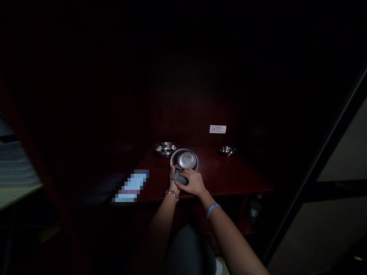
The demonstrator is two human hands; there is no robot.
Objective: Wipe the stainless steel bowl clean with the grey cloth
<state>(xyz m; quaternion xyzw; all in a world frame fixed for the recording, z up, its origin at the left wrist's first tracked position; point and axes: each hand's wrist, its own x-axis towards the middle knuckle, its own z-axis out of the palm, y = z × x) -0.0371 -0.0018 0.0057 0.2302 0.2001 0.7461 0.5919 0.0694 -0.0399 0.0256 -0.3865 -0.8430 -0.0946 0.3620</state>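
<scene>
A shiny metal bowl [187, 159] is tilted up over the dark red tabletop, its round base toward me. My left hand [173, 181] is closed on the bowl's near left edge, with a beaded bracelet at the wrist. A grey cloth [180, 178] is bunched between my hands at the bowl's near side. My right hand [195, 182] grips this cloth, fingers bent over it; a light blue band circles that wrist. Part of the left fingers is hidden behind the cloth and bowl.
Another metal bowl [165, 149] stands behind on the left, and a smaller one [228, 151] at the right. A white socket panel [218, 129] is on the back wall. Below the tabletop [241, 177], a dim jar [254, 210] stands at right. A pixelated patch covers the left edge.
</scene>
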